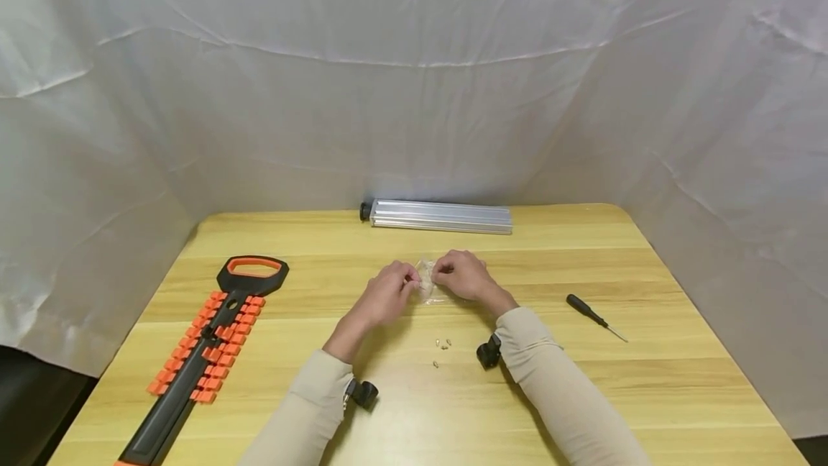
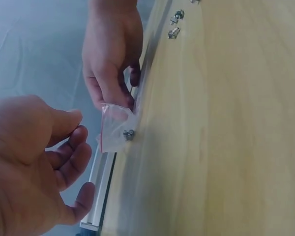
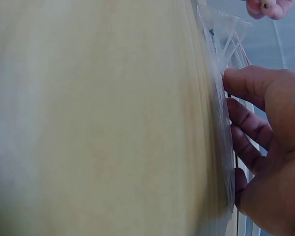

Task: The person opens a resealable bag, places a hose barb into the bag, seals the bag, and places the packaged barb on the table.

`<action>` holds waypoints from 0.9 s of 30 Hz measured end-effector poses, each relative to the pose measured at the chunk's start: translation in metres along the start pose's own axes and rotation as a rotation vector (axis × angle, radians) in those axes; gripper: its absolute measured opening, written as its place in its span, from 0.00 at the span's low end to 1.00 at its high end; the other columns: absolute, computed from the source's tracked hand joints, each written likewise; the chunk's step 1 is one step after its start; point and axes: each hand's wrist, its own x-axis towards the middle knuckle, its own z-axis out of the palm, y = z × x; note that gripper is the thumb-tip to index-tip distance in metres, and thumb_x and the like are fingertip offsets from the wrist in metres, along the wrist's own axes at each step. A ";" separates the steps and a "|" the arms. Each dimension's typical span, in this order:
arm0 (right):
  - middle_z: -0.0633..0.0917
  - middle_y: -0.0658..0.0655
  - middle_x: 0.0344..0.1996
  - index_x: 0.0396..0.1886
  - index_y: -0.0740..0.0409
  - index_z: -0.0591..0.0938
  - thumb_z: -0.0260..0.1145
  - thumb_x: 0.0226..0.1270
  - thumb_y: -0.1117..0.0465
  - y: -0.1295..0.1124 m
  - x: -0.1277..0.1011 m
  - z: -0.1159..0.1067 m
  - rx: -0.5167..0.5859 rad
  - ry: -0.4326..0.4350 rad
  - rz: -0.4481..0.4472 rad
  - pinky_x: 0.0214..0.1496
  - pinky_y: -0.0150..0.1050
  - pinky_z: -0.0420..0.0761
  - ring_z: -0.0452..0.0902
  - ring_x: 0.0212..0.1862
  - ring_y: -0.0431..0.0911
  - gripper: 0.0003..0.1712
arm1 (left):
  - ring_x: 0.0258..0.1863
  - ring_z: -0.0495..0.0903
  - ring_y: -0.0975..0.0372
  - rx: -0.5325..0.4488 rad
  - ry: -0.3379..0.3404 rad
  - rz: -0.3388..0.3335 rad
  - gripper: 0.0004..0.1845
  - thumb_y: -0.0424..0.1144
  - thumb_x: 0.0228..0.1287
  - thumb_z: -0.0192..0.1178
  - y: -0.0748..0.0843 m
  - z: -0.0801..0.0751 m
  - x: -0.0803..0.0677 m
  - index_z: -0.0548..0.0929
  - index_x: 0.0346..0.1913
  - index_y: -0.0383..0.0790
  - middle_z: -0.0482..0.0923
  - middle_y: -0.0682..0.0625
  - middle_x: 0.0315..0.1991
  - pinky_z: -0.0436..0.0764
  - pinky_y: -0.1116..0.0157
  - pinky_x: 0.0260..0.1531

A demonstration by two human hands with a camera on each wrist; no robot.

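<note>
My right hand (image 1: 462, 275) pinches a clear zip bag (image 2: 115, 130) with a red seal line between thumb and index finger. A few small metal fasteners (image 2: 129, 134) show through its plastic. Beside the bag, on its left, is my left hand (image 1: 388, 293), thumb and index fingertips pressed together. In the right wrist view a tiny dark piece (image 3: 266, 6) shows at the left fingertips, probably a small fastener; its kind is too small to tell. Several loose metal fasteners (image 1: 443, 344) lie on the table nearer to me, between the two forearms.
A silver aluminium profile (image 1: 443, 216) with a black knob lies along the table's back edge. At the left stands a long black rack (image 1: 210, 336) with orange clips and a handle. A black screwdriver (image 1: 589, 310) lies on the right. Pale sheeting (image 1: 414, 92) surrounds the wooden table (image 1: 679, 394).
</note>
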 end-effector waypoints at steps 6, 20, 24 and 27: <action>0.84 0.44 0.36 0.28 0.38 0.86 0.68 0.62 0.53 0.000 0.000 0.001 -0.011 0.007 -0.005 0.51 0.53 0.69 0.77 0.45 0.46 0.04 | 0.41 0.72 0.60 0.079 0.035 0.016 0.05 0.40 0.72 0.53 -0.003 0.002 0.011 0.79 0.42 0.45 0.75 0.51 0.43 0.74 0.51 0.46; 0.84 0.44 0.37 0.29 0.38 0.86 0.68 0.61 0.52 0.000 0.000 0.002 -0.025 -0.003 0.006 0.52 0.53 0.69 0.77 0.46 0.46 0.03 | 0.40 0.73 0.61 0.123 0.024 -0.033 0.05 0.39 0.70 0.54 -0.007 0.004 0.019 0.81 0.42 0.48 0.75 0.52 0.40 0.73 0.52 0.46; 0.84 0.44 0.38 0.29 0.37 0.86 0.68 0.61 0.51 0.000 0.000 0.002 -0.025 -0.012 0.014 0.53 0.53 0.68 0.77 0.47 0.47 0.03 | 0.40 0.74 0.62 0.111 0.035 -0.030 0.05 0.40 0.70 0.55 -0.007 0.005 0.017 0.80 0.44 0.48 0.75 0.52 0.41 0.73 0.52 0.45; 0.84 0.44 0.38 0.29 0.37 0.86 0.68 0.62 0.51 -0.001 0.000 0.001 -0.025 -0.012 0.017 0.54 0.53 0.69 0.77 0.47 0.47 0.03 | 0.40 0.76 0.62 0.092 0.046 -0.007 0.05 0.40 0.70 0.56 -0.006 0.006 0.014 0.80 0.44 0.47 0.77 0.52 0.40 0.75 0.55 0.43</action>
